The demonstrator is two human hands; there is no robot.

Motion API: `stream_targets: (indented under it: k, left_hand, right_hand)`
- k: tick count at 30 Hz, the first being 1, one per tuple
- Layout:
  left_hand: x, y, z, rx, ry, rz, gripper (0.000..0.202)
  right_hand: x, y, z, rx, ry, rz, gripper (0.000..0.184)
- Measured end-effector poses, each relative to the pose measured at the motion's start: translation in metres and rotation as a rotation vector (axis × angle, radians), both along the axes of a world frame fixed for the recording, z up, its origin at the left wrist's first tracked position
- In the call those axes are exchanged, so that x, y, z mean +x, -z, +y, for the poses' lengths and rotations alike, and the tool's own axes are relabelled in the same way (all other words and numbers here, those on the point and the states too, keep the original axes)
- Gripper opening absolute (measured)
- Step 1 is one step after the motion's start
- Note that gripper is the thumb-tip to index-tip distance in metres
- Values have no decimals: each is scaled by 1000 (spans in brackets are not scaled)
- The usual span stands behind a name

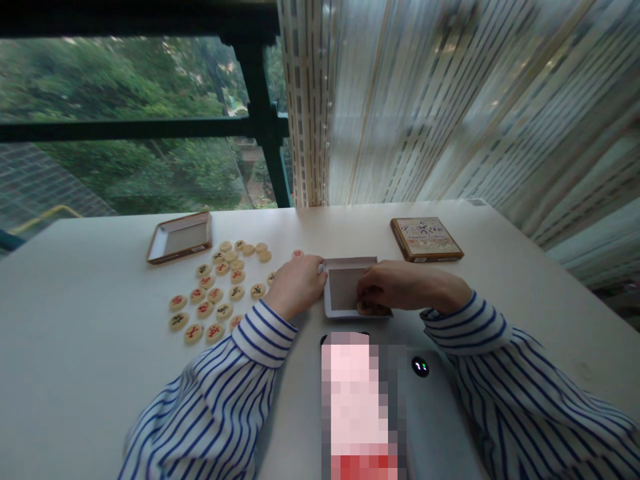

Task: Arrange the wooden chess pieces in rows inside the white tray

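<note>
In front of me a shallow open box (343,290) lies on the white table. My left hand (296,285) is at its left wall, the fingers closed on the edge near the far corner. Over the box's right side, my right hand (395,285) reaches in with its fingers pinched at a round wooden Chinese chess piece (365,307) by the near right corner. My fingers partly hide that corner and the pieces in it. Left of my left hand, several Chinese chess pieces (215,293) with red or black characters are spread out, some blank side up.
An open box lid or tray (181,237) lies at the back left. A closed, printed Chinese chess box (426,239) is at the back right. Near me stand a blurred-out phone-like thing (353,400) and a grey device with a small display (421,367). Curtains (375,100) hang behind the table.
</note>
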State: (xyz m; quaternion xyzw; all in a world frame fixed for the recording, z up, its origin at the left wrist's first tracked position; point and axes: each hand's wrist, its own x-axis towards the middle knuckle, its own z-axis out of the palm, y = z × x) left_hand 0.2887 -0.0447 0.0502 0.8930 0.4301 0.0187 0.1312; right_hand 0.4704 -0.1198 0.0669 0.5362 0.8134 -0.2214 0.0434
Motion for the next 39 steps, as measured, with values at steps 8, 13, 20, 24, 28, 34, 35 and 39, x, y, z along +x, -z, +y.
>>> stream_targets:
  k: [8, 13, 20, 24, 28, 34, 35, 39]
  left_hand:
    - [1, 0, 0, -7, 4, 5, 33]
    - [1, 1, 1, -2, 8, 9, 33]
    - [1, -1, 0, -7, 7, 10, 34]
    - [1, -1, 0, -3, 7, 18, 34]
    - [0, -1, 0, -3, 13, 9, 34]
    - [0, -2, -1, -4, 6, 5, 35]
    - [0, -2, -1, -6, 5, 7, 35]
    - [0, -3, -1, -25, 1, 19, 35]
  right_hand:
    - [-1, -1, 0, -22, -3, 10, 28]
    - [-1, -1, 0, -38, 3, -3, 27]
    - [0, 0, 0, -15, -16, -16, 27]
    - [2, 3, 0, -23, -24, -16, 26]
    - [2, 2, 0, -21, -39, -7, 26]
    - [-1, -2, 0, -29, -32, -40, 27]
    - [-2, -3, 0, -25, -35, -39, 27]
    - [-2, -3, -1, -22, -39, -39, 28]
